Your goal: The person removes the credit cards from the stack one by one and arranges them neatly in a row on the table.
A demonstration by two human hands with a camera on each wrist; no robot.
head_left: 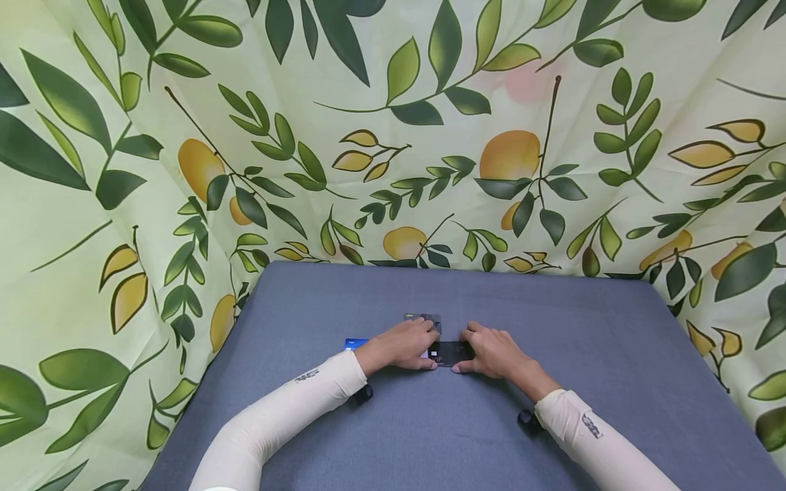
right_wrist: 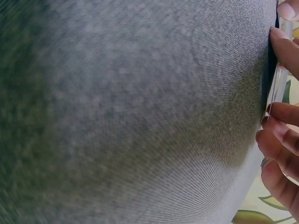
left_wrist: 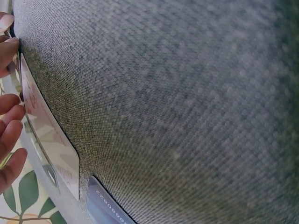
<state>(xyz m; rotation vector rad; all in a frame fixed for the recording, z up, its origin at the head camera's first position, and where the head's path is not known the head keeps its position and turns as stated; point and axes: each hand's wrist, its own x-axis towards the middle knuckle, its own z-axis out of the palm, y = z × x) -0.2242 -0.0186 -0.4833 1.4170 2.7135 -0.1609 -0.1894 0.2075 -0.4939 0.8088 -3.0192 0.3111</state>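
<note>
A black card (head_left: 453, 352) marked "VIP" lies on the cloth-covered table between my two hands. My left hand (head_left: 402, 343) pinches its left end, thumb at the near edge and fingers curled over the far side. At the opposite end, my right hand (head_left: 496, 351) pinches the card between thumb and fingers. In the right wrist view, the right fingers (right_wrist: 282, 133) are bent beside a thin transparent edge. A pale card (left_wrist: 51, 130) with reddish print lies near the left fingers. Beyond the left hand is a dark grey card (head_left: 434, 318), partly covered by its fingers.
A blue card (head_left: 355, 343) sticks out left of the left wrist; a bluish card with digits (left_wrist: 106, 205) shows in the left wrist view. The grey-blue table (head_left: 454, 429) extends around the hands. Behind it hangs a leaf-and-fruit patterned curtain (head_left: 381, 75).
</note>
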